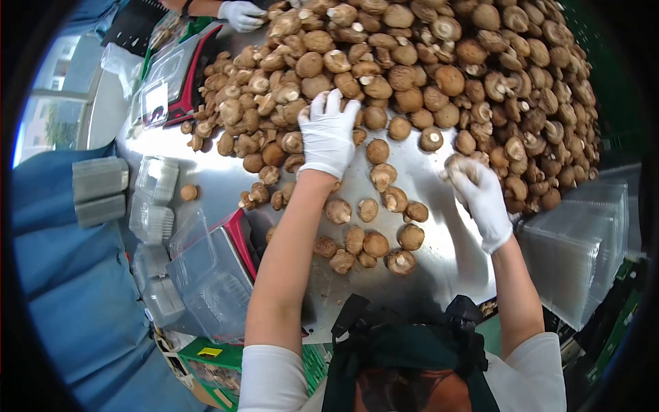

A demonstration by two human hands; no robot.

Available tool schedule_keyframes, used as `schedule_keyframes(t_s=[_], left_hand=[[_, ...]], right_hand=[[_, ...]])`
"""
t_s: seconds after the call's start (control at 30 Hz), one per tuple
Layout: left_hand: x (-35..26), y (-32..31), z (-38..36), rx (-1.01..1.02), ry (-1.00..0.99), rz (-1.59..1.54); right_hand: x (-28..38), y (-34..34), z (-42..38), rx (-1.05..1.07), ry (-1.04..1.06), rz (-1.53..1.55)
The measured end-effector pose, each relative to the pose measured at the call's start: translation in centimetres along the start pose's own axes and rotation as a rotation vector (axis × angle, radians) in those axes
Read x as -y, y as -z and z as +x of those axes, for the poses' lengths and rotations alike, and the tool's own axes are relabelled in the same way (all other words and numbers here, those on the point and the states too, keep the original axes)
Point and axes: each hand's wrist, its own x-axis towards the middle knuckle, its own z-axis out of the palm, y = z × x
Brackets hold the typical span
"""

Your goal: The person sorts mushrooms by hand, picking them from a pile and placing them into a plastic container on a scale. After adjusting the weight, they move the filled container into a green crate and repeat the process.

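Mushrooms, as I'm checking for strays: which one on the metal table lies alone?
The round brown mushroom beside the clear plastic containers; the others lie piled or clustered closer together.

Daylight brightens the window at left, while glare whitens patches of the metal tabletop. Fisheye distortion curves the edges into black corners; the right hand's fingers look blurred.

The only view, from a camera on the wearer's head, faces forward and steeply down at the worktop — near enough for both forearms to show. Its wide, dark-rimmed round field reaches the mushroom heap ahead and a window far left.
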Motion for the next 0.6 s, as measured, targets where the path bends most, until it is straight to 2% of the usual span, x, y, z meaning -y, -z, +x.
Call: schedule_keyframes(t_s=[0.1, 0.17, 0.23, 0.3, 0.33, 0.37, 0.43, 0.5, 0.53, 0.57, 0.6], left_hand=[[0.3, -0.4, -1.6, -0.073, -0.108, -0.101], [-0.4, 0.6, -3.7, -0.058, -0.167, -0.071], [-1.9, 2.1, -6.0, 0.021, -0.194, -0.050], [-3.8, 4.1, -7.8, 0.110, -0.178, -0.086], [-4.6, 4.6, -8.4, 0.044, -0.164, -0.113], [-5.1, 4.8, -8.4, 0.062, -0.154, -0.127], [-6.9, 4.6, -7.1, -0.084, -0.125, -0.188], [-10.5, 4.7, -3.8, -0.103, -0.138, -0.329], [-12.7, 4.3, -2.1, -0.102, -0.233, -0.448], [-15.2, 3.5, -0.6, -0.103, -0.331, -0.570], [-17.8, 2.3, 0.4, -0.075, -0.436, -0.637]], right_hand=[[-3.8, 3.7, -6.2, -0.036, 0.012, -0.148], [-7.1, 6.5, -11.0, 0.010, 0.054, -0.390], [-7.3, 8.6, -16.2, 0.098, -0.378, -0.712], [-11.3, 11.1, -21.6, 0.249, -0.365, -1.131], [-12.5, 11.9, -23.6, 0.308, -0.507, -1.269], [-13.3, 12.4, -25.2, 0.374, -0.647, -1.404], [-15.2, 12.8, -26.4, 0.119, -0.462, -1.307], [-15.6, 11.6, -25.5, -0.216, -0.079, -1.096], [-13.0, 10.3, -24.0, -0.243, -0.029, -0.999], [-12.5, 9.0, -22.9, -0.371, 0.040, -0.892], [-12.4, 8.2, -21.7, -0.413, 0.135, -0.792]])
